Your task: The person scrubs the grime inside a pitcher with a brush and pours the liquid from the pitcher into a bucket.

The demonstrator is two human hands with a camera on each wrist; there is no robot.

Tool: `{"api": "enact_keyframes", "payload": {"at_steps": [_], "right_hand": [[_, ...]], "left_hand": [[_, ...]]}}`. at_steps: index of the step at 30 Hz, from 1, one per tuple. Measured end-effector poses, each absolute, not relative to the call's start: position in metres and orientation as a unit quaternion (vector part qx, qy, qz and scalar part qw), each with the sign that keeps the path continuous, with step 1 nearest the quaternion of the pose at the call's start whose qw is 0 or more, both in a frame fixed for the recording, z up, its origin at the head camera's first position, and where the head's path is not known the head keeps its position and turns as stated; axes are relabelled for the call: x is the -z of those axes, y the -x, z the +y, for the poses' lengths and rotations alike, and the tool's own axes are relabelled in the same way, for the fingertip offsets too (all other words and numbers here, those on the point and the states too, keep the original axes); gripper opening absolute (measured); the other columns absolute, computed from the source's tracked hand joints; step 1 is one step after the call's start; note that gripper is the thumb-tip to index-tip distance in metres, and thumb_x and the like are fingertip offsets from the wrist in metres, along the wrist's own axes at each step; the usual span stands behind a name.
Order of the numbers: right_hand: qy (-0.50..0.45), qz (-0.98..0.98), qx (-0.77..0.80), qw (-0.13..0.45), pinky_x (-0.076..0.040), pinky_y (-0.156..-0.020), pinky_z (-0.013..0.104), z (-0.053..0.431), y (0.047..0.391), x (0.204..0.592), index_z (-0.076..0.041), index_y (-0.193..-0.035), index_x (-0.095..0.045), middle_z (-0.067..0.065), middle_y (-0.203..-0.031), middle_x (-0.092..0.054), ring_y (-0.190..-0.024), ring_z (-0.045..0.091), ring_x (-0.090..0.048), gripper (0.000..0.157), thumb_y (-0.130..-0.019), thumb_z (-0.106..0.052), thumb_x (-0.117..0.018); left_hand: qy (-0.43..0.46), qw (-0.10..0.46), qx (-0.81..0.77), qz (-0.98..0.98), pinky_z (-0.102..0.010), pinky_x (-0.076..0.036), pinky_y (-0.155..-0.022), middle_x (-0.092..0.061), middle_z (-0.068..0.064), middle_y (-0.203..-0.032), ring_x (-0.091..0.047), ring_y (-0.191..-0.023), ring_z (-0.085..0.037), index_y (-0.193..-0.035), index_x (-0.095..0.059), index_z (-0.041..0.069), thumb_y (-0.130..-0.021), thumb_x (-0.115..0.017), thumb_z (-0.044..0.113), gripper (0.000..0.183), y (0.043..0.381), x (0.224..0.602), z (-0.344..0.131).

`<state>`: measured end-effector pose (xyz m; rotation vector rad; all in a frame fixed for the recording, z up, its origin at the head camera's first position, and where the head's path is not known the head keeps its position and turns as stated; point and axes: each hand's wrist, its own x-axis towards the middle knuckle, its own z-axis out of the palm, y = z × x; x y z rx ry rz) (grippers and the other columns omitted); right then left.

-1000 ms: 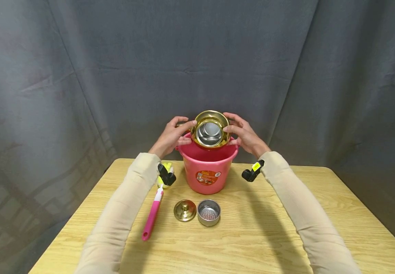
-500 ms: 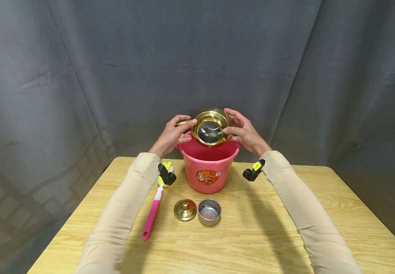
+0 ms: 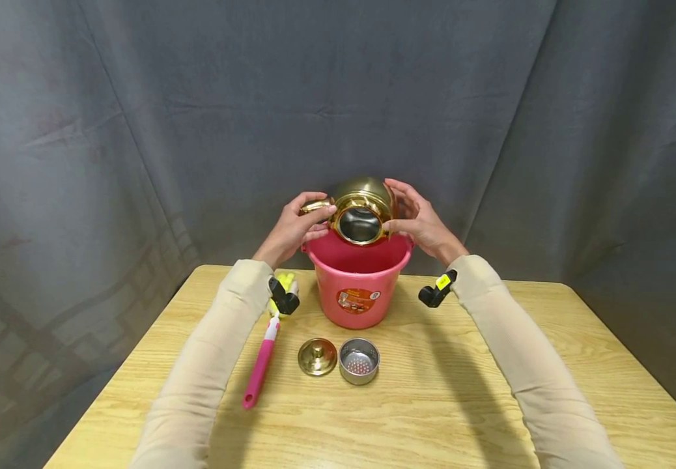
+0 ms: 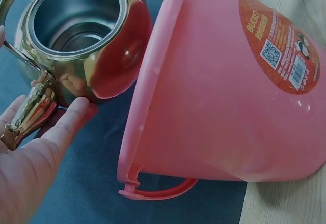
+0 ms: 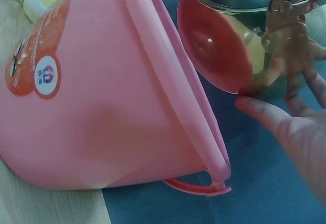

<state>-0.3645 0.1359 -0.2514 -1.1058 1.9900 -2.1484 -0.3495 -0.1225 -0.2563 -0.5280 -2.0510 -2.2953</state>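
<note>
A shiny gold metal teapot [image 3: 364, 190] hangs above the pink bucket [image 3: 327, 280], tipped so that its lidless round mouth faces me and the bucket's opening. My left hand [image 3: 292, 228] holds its left side, fingers curled about the spout [image 4: 33, 109]. On the opposite side my right hand [image 3: 426, 225] grips the body, thumb near the mouth rim. In the right wrist view, small holes show inside the teapot [image 5: 243, 74]. On the table in front of the bucket lie the gold lid [image 3: 317, 358] and a perforated steel strainer [image 3: 359, 378].
A pink-handled brush [image 3: 260, 371] with a yellow sponge head [image 3: 285, 281] lies left of the bucket, partly behind the left wrist camera [image 3: 284, 296]. The wooden table [image 3: 432, 417] meets a grey curtain [image 3: 326, 78] at the back.
The teapot has tipped further mouth-down, so more of its outer body shows and less of its inside. Both hands have risen slightly with it. Lid, strainer and brush stay put.
</note>
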Motion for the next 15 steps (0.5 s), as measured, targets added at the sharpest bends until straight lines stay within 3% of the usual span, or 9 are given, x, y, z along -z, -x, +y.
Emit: {"api": "enact_keyframes", "payload": {"at_steps": [5, 15], "right_hand": [[0.357, 0.677, 0.644, -0.020, -0.045, -0.079, 0.034, 0.139, 0.365, 0.251, -0.010, -0.137, -0.030, 0.010, -0.133, -0.035, -0.112, 0.026, -0.039, 0.084, -0.065, 0.011, -0.069], [0.371, 0.724, 0.579, -0.041, -0.041, -0.085, 0.042, 0.135, 0.353, 0.243, -0.010, -0.138, -0.027, 0.006, -0.134, -0.031, -0.116, 0.027, -0.036, 0.091, -0.062, 0.011, -0.072]], "left_hand": [[0.182, 0.009, 0.741, -0.647, -0.043, -0.044, -0.081, -0.055, -0.015, -0.107, -0.060, -0.083, -0.024, -0.125, -0.043, 0.007, -0.076, -0.071, 0.019, 0.058, 0.351, 0.259, -0.124], [0.215, 0.007, 0.749, -0.627, -0.046, -0.042, -0.083, -0.049, -0.015, -0.114, -0.057, -0.094, -0.025, -0.124, -0.044, 0.010, -0.075, -0.071, 0.011, 0.055, 0.352, 0.264, -0.128]]}}
